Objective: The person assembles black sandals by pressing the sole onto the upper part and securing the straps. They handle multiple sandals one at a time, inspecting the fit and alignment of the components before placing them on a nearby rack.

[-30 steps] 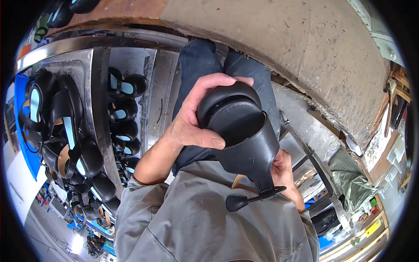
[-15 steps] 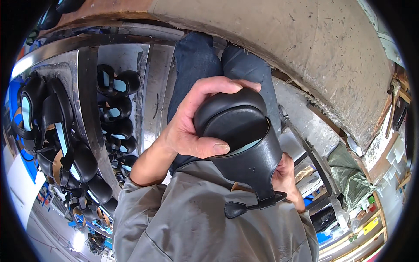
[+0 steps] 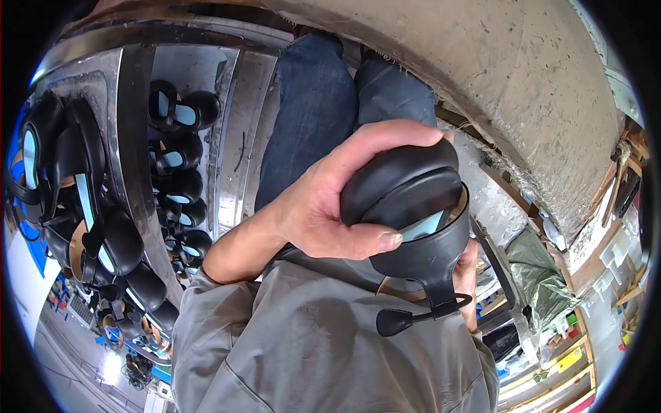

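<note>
Black shoe held up close over the person's lap, gripped in both hands.

The left hand wrapped around the shoe's toe; the right hand sat mostly hidden behind its heel, grip unclear. Left of the shoe, racked shoes blurred toward the rim.

Centre: shoe between left hand and right hand.
Left: shoe rows on rack (well apart).

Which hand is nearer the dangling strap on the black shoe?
Right. The right hand holds the heel right beside the strap; the left hand grips the shoe at its toe, farther up.
</note>
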Available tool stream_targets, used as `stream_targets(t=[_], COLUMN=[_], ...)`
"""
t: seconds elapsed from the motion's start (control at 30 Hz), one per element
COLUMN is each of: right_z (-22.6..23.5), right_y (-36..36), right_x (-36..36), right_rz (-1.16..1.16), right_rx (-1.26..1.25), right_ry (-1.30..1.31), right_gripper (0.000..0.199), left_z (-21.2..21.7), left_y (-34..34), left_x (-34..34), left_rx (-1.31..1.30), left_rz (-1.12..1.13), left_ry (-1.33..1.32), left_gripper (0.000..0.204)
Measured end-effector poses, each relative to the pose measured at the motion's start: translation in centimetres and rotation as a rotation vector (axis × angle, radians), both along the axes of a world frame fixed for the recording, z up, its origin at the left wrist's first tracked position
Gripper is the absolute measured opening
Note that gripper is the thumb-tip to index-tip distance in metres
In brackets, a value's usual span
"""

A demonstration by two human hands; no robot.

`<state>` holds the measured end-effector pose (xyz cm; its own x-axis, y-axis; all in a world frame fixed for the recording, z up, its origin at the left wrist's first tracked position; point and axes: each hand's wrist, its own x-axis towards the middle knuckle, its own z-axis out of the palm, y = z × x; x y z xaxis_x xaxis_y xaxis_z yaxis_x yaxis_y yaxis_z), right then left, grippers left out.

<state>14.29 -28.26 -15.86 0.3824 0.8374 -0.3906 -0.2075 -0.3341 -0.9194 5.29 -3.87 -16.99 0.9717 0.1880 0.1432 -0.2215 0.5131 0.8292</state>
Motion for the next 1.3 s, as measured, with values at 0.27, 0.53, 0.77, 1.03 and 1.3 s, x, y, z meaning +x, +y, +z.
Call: stream_targets(t=[0.27,0.53,0.77,1.03,1.3], right_z=[1.2,1.1,1.8,1.9,2.6], right_y=[1.0,1.5,1.7,1.4,2.7], right_x=[-0.1,-0.6,-1.4,-1.9,-1.1], right_rz=[0.0,0.02,0.148,0.173,0.056], right_rx=[0.0,0.042,0.024,0.022,0.018], right_ry=[0.016,0.002,-0.122,-0.201,-0.099], right_gripper=[0.025,0.026,0.048,0.046,0.014], left_z=[0.5,3.2,7.8,7.5,7.8], left_y=[0.0,0.7,1.5,1.4,1.7], left_x=[0.0,-0.6,-0.6,-0.7,0.0], left_rx=[0.037,0.202,0.541,0.59,0.711], left_rz=[0.002,0.034,0.103,0.105,0.1], left_ry=[-0.024,0.163,0.432,0.396,0.383], left_gripper=[0.075,0.066,0.049,0.044,0.041])
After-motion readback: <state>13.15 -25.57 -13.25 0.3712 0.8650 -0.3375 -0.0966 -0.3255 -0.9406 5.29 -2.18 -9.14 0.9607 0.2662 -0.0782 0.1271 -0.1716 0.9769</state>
